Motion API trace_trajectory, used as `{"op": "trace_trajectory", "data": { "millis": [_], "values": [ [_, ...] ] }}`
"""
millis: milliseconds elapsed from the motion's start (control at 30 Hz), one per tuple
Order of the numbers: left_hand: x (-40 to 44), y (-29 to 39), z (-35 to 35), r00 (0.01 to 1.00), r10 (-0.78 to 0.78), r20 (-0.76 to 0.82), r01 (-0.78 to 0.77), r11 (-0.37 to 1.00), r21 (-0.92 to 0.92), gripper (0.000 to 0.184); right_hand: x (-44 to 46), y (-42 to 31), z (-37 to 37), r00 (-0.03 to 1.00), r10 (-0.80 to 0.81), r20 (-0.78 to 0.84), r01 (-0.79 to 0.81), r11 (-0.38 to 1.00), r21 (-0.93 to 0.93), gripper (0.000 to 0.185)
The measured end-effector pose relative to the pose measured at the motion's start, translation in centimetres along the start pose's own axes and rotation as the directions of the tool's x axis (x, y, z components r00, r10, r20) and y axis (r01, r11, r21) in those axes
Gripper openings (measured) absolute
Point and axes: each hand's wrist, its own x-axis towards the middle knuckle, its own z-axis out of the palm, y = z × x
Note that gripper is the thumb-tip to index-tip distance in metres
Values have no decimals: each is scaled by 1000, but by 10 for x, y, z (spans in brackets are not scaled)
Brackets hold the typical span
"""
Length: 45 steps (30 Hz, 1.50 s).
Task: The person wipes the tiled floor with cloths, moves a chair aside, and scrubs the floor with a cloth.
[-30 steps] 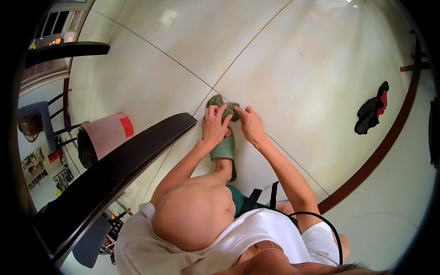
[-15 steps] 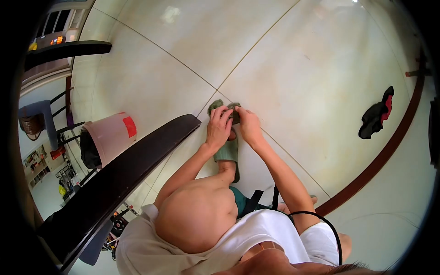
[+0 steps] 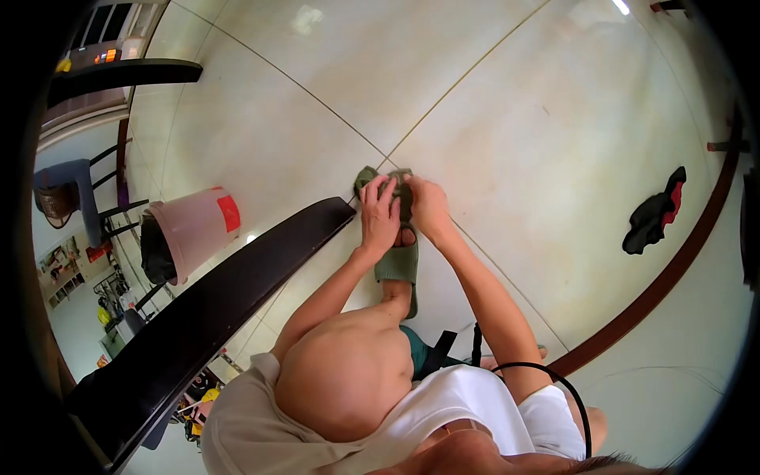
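Observation:
A crumpled olive-green cloth, soft and dark, is held between both hands above the tiled floor; its exact kind cannot be made out. My left hand has its fingers bent over the left part of the cloth. On the other side, my right hand pinches the cloth between thumb and fingers, which partly hide it. Right below the hands is a foot in a green ribbed slipper, with toes showing at its open front.
A dark wooden beam-like piece runs diagonally close to my left forearm. Beyond it stands a pinkish bucket with a black liner and red label. Black-and-red cloth lies on the floor at right, near a brown baseboard.
The view has shifted slightly. Both hands stay at the olive-green cloth, whose shape has changed a little as the fingers move on it.

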Motion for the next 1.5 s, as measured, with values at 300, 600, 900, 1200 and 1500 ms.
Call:
{"op": "trace_trajectory", "data": {
  "millis": [300, 600, 900, 1200, 1500],
  "values": [
    [10, -2, 0, 996, -26, -89, 26, 1000, -2, 49, 29, -22, 14, 997, 27, 66, -27, 1000, 5, 30],
    [4, 0, 6, 994, -45, -95, 42, 998, -40, 49, 30, -14, 18, 995, -60, -74, 68, 992, 110, 23],
    [1, -7, 14, 990, -58, -130, 51, 997, -57, 55, 35, -18, 14, 996, 77, 48, -84, 981, 172, 29],
    [13, -13, 11, 984, -61, -169, 46, 995, -91, 60, 32, -21, 28, 997, -24, -72, 30, 996, 84, 27],
    [20, -11, 6, 982, -96, -165, 75, 988, -133, 60, 62, -40, 38, 997, 73, -25, -70, 991, 114, 19]
  ]
}}
